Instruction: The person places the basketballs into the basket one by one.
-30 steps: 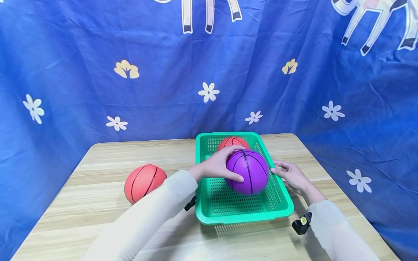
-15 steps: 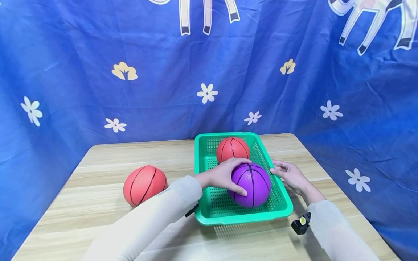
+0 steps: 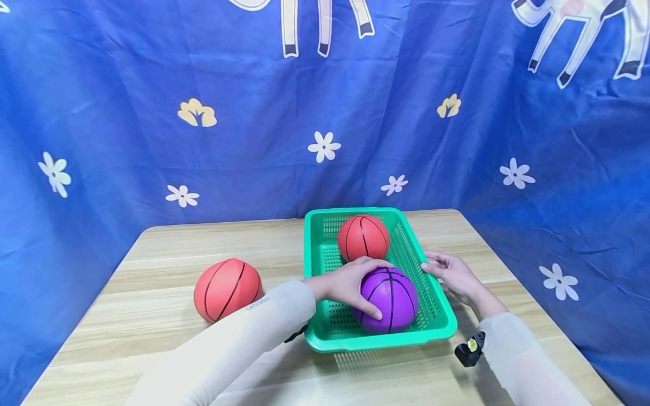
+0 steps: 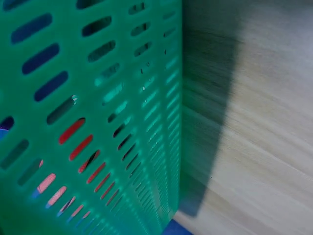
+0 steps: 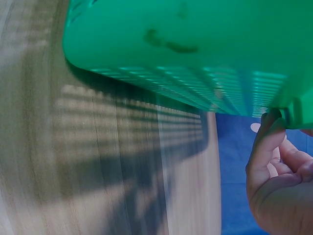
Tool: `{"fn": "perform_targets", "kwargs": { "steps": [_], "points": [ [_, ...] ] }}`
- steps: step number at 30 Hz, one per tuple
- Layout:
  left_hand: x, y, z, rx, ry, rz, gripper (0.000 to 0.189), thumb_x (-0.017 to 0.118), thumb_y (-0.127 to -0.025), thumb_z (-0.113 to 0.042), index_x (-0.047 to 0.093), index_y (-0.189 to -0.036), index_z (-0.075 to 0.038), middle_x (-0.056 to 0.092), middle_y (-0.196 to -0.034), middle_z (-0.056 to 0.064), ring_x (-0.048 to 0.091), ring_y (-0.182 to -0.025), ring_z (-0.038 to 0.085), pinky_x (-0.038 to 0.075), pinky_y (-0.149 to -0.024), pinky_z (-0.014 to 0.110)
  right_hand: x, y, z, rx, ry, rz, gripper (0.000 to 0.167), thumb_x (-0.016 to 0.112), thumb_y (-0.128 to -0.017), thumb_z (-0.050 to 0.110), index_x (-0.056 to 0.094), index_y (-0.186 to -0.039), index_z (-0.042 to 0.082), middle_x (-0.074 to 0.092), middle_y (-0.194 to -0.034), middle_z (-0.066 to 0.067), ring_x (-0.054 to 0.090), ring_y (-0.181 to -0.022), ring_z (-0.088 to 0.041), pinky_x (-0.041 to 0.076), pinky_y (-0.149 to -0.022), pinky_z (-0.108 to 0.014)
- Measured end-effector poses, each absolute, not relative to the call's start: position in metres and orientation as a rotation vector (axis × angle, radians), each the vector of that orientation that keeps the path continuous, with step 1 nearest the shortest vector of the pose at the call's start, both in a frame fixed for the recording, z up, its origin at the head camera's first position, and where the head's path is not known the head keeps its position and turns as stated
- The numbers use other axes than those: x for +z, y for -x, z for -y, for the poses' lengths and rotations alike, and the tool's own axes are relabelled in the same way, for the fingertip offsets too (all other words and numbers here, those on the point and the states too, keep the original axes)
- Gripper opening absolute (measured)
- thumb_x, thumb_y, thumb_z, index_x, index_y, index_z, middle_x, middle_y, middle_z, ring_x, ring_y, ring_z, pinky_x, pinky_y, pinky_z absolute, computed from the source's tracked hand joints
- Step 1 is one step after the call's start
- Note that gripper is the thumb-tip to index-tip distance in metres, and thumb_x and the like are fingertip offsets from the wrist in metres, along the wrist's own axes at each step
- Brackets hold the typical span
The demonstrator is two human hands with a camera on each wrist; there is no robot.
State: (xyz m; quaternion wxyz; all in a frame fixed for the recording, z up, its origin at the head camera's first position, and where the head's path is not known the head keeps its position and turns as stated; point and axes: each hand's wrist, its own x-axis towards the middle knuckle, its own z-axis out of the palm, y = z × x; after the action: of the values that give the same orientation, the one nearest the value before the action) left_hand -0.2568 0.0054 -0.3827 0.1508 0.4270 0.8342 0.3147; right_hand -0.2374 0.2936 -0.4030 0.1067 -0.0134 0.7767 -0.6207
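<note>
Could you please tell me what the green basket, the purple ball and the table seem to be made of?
Green basket: most likely moulded plastic, slightly glossy, with slotted walls.
Purple ball: probably rubber or vinyl, satin sheen, finely pebbled skin.
Table: wood or wood-look laminate, unclear which, with pale streaked grain and soft sheen.

We see the purple ball [image 3: 396,299] lower in the green basket [image 3: 381,343] and closer to its near end; a second ago it was held higher, overlapping the red ball [image 3: 364,238] at the far end. The left grip [image 3: 349,285] has come down with it, though we cannot tell whether the purple ball touches the bottom. Nearly all of the red ball is now open to us, where a second ago only its upper part showed. The left sleeve [image 3: 286,307] has dropped too, its small lettering [image 3: 257,303] plainer to us.
</note>
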Motion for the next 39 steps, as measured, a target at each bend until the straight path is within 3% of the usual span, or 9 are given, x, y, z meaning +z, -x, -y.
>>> {"fn": "perform_targets", "kwargs": {
  "steps": [14,22,25,30,35,39],
  "points": [
    [-0.379,0.253,-0.002,0.872,-1.267,-2.41,0.103,0.085,-0.065,-0.047,0.029,-0.149,-0.026,0.039,-0.141,0.002,0.036,-0.127,0.015,0.044,-0.093,0.034,-0.402,0.236,-0.291,-1.785,0.053,-2.338,0.062,0.059,-0.096,0.024,0.032,-0.146,-0.002,0.047,-0.13,-0.026,0.059,-0.102,-0.022,0.053,-0.083,-0.038],
    [-0.36,0.257,0.016,0.966,-1.253,-2.467,0.102,0.085,-0.067,-0.043,0.03,-0.15,-0.02,0.033,-0.149,0.0,0.029,-0.136,0.017,0.033,-0.105,0.045,-0.401,0.235,-0.292,-1.785,0.068,-2.334,0.062,0.057,-0.097,0.023,0.029,-0.146,-0.003,0.044,-0.133,-0.029,0.057,-0.107,-0.028,0.053,-0.083,-0.039],
    [-0.352,0.259,0.026,1.027,-1.226,-2.509,0.099,0.085,-0.068,-0.041,0.031,-0.149,-0.02,0.033,-0.149,0.001,0.029,-0.136,0.018,0.034,-0.104,0.047,-0.4,0.235,-0.292,-1.784,0.069,-2.332,0.062,0.057,-0.097,0.023,0.029,-0.146,-0.002,0.043,-0.134,-0.03,0.056,-0.109,-0.028,0.053,-0.083,-0.038],
    [-0.34,0.263,0.043,1.16,-1.229,-2.538,0.093,0.086,-0.069,-0.033,0.036,-0.146,-0.015,0.039,-0.145,0.004,0.04,-0.129,0.027,0.043,-0.096,0.044,-0.4,0.235,-0.291,-1.782,0.074,-2.33,0.062,0.057,-0.097,0.023,0.029,-0.147,-0.002,0.043,-0.134,-0.03,0.056,-0.108,-0.028,0.053,-0.082,-0.039],
    [-0.33,0.265,0.061,1.254,-1.193,-2.577,0.087,0.085,-0.07,-0.031,0.041,-0.143,-0.014,0.045,-0.14,0.004,0.045,-0.124,0.022,0.05,-0.084,0.04,-0.4,0.235,-0.291,-1.792,0.083,-2.323,0.062,0.057,-0.097,0.022,0.029,-0.146,-0.004,0.043,-0.134,-0.03,0.058,-0.107,-0.026,0.053,-0.083,-0.038],
    [-0.321,0.264,0.076,1.294,-1.179,-2.644,0.08,0.085,-0.071,-0.029,0.047,-0.14,-0.015,0.05,-0.135,0.001,0.047,-0.122,0.018,0.049,-0.086,0.042,-0.401,0.236,-0.292,-1.801,0.097,-2.309,0.061,0.056,-0.098,0.02,0.028,-0.146,-0.005,0.044,-0.134,-0.03,0.058,-0.108,-0.028,0.052,-0.084,-0.04]
  ]
}}
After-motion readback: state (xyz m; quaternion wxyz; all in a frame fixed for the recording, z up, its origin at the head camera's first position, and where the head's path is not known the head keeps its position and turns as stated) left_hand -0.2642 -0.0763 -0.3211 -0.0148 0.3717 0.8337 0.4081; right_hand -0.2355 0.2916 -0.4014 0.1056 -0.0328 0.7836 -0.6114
